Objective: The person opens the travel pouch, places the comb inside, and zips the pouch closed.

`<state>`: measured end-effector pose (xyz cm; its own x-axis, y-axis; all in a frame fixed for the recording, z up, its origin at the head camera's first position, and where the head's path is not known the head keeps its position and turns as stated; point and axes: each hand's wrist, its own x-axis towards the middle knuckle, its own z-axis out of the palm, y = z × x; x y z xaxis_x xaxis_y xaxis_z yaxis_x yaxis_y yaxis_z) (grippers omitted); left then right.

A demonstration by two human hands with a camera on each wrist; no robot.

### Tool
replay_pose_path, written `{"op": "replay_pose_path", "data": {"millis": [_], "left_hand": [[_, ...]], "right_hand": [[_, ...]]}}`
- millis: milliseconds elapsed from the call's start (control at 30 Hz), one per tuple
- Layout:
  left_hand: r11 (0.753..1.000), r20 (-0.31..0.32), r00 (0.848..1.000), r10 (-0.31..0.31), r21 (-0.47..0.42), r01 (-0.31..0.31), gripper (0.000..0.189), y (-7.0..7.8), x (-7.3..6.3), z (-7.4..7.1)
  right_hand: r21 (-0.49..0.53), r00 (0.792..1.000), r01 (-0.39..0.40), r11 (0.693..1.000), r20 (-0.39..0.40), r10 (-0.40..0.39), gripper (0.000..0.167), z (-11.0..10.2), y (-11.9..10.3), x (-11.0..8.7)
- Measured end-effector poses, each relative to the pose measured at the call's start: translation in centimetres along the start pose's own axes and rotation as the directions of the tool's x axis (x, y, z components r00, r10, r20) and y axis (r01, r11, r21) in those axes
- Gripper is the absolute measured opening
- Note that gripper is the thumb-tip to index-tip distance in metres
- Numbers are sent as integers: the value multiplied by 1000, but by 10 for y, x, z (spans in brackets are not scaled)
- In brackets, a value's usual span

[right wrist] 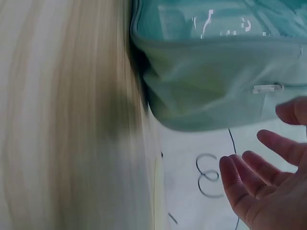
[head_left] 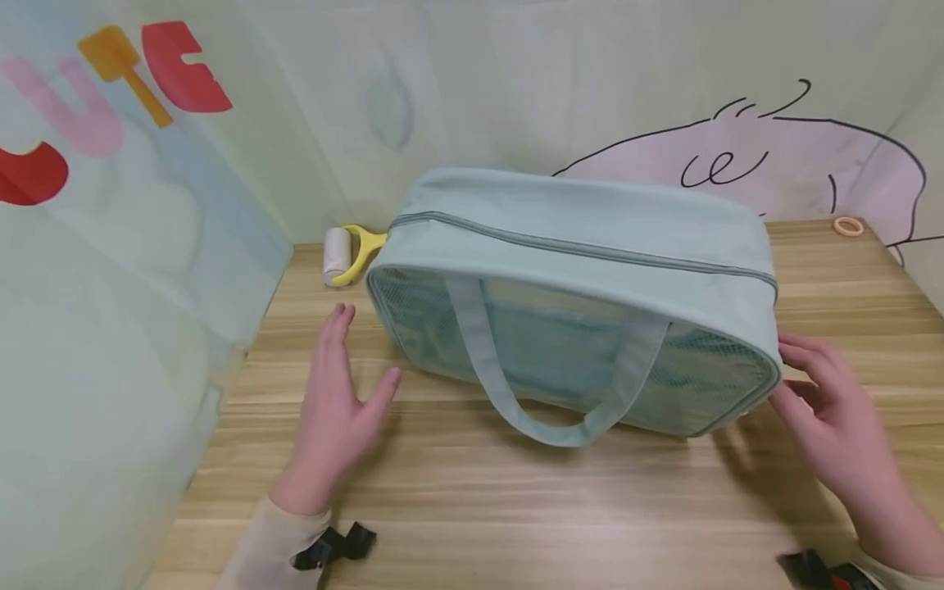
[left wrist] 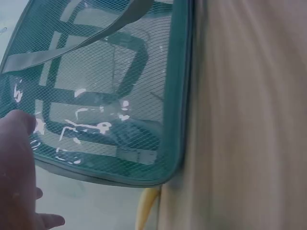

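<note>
We see a pale blue bag (head_left: 564,328) at centre on the wood-grain table (head_left: 472,508), its handle (head_left: 566,434) drooping toward six o'clock. From it, at eight o'clock, the left hand (head_left: 339,410) is free, fingers straight. At four o'clock the right hand (head_left: 837,418), loosely spread, grips nothing; we cannot tell whether it touches. A roller (head_left: 338,254) lies at nine.

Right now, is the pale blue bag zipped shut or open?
Shut, as far as shown: the zipper across the bag runs in one line, with no gap visible.
</note>
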<state>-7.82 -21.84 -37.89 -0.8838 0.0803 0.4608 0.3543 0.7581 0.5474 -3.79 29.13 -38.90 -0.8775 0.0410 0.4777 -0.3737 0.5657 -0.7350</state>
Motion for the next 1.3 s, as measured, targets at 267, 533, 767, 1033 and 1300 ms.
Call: {"op": "replay_pose_path", "data": {"millis": [267,533,767,1033,1300], "left_hand": [[969,-97,986,133,-194,-150,72,13,39,-14],[822,-236,965,114,-523,-224,49,44,80,-33],[709,-72,985,160,-686,-165,37,55,121,-57],[520,155,949,275,-854,-11,40,55,155,-44],[574,184,917,353,-817,-57,36,55,158,-29]], "right_hand": [[55,995,-99,994,0,99,25,0,-10,2],[66,975,-210,975,94,204,22,-2,-15,15],[245,977,-186,951,145,154,26,2,-17,21],[232,967,-217,948,185,176,32,7,-10,20],[163,970,-183,970,190,151,27,10,-8,23]]}}
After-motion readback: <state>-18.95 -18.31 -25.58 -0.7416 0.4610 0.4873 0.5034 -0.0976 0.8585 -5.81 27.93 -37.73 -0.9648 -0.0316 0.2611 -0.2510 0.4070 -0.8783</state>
